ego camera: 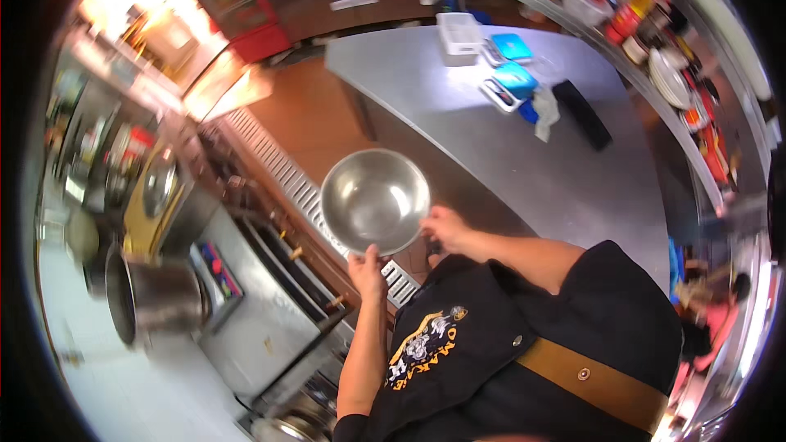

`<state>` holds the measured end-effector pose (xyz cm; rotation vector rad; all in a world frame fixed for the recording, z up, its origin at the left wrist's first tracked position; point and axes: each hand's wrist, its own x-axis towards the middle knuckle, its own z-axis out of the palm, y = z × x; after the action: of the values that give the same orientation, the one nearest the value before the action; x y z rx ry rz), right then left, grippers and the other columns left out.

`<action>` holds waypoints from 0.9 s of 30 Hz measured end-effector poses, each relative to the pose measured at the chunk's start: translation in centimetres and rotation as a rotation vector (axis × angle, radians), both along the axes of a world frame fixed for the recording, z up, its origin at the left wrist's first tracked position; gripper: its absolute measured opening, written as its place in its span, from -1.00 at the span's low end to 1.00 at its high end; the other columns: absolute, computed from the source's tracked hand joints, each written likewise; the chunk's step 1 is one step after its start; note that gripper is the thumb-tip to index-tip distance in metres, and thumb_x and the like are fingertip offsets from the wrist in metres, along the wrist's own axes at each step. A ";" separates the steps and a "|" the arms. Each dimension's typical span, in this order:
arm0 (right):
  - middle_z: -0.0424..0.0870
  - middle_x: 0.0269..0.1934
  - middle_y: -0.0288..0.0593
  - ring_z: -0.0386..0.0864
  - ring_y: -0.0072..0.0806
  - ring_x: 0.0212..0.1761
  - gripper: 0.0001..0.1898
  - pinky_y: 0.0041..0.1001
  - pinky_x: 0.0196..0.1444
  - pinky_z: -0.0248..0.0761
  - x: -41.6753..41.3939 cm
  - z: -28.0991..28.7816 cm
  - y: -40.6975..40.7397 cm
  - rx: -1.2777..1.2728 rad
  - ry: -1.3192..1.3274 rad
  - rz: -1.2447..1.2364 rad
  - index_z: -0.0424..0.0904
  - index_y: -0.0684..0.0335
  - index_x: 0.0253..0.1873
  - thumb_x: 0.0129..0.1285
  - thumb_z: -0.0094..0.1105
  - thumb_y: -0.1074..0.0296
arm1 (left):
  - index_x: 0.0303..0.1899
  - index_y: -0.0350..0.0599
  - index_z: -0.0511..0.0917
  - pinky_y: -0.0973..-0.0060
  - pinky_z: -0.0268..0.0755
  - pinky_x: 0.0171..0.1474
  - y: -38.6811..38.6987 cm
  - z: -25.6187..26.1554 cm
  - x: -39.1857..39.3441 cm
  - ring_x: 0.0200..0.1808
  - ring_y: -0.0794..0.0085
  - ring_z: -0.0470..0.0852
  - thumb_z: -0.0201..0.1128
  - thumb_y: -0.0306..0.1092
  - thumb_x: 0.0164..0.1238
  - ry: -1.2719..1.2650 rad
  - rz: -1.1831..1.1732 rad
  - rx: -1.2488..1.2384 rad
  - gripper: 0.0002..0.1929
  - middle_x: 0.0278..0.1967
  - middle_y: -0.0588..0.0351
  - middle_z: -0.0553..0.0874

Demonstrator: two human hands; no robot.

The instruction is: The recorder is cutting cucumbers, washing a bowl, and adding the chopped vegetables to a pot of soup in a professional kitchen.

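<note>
A round stainless steel mixing bowl (pixel 371 196) is held in front of me at waist height, its shiny inside facing up, with nothing seen in it. My left hand (pixel 368 273) grips the near rim, thumb over the edge. On the right side of the rim is my right hand (pixel 445 228), slightly blurred, with its fingers at the edge. Below the bowl runs a slotted metal floor drain grate (pixel 270 146).
To the right stands a steel worktable (pixel 540 178) with a white plastic basket (pixel 460 52), blue-lidded containers (pixel 514 78), a grey cloth (pixel 545 113) and a black oblong object (pixel 582 115). Leftward is a cooking range with a large steel pot (pixel 166 298). Shelving (pixel 666 107) curves along the far right.
</note>
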<state>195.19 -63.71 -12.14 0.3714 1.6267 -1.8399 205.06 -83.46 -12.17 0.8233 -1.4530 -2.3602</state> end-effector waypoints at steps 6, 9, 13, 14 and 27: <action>0.56 -0.33 -0.19 0.51 -0.48 -0.42 -0.82 -0.51 -0.42 0.38 -3.2 0.3 16.9 0.204 0.129 -0.751 0.50 0.23 -0.10 0.24 0.22 0.38 | -0.17 -0.19 0.48 0.48 0.60 -0.22 -0.1 -2.7 -11.4 -0.34 0.44 0.71 0.19 -0.30 0.56 -0.030 -0.685 -0.263 -0.84 -0.40 0.11 0.68; 0.58 -0.37 -0.24 0.49 -0.56 -0.44 -0.92 -0.58 -0.57 0.17 -0.4 -6.2 27.0 0.142 0.092 -1.123 0.54 0.19 -0.18 0.26 0.10 0.41 | -0.22 -0.23 0.52 0.53 0.54 -0.33 -6.1 -8.5 -14.9 -0.42 0.44 0.67 0.25 -0.33 0.50 -0.173 -0.503 -0.234 -0.84 -0.43 0.10 0.67; 0.63 -0.32 -0.11 0.71 -0.44 -0.27 -0.86 -0.67 -0.65 0.36 2.7 -9.1 36.9 0.211 -0.092 -1.495 0.47 0.32 -0.09 0.35 0.06 0.39 | -0.26 -0.20 0.53 0.53 0.49 -0.44 -17.9 -14.9 -14.5 -0.51 0.44 0.60 0.21 -0.35 0.46 -0.348 -0.174 -0.241 -0.86 -0.51 0.14 0.60; 0.60 -0.38 -0.15 0.65 -0.50 -0.39 -0.87 -0.66 -0.68 0.27 2.1 -8.8 37.7 0.162 -0.106 -1.570 0.48 0.29 -0.11 0.33 0.10 0.39 | -0.27 -0.18 0.53 0.52 0.47 -0.48 -20.5 -15.6 -14.1 -0.54 0.44 0.58 0.20 -0.33 0.46 -0.423 -0.149 -0.216 -0.85 -0.53 0.15 0.58; 0.69 -0.05 -0.18 0.68 -0.42 -0.28 -0.51 -0.37 -0.26 0.61 -35.5 -8.1 12.2 0.608 0.121 -0.982 0.44 0.03 0.34 0.34 0.27 0.21 | -0.27 -0.04 0.42 0.26 0.55 -0.37 -42.1 -14.5 -30.1 -0.49 0.29 0.60 0.19 -0.38 0.36 -0.698 -0.208 -0.067 -0.90 -0.52 0.13 0.53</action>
<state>159.64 -51.52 -20.23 1.5752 2.3092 -1.9443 174.96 -125.53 -26.72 1.6616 -1.9296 -2.2466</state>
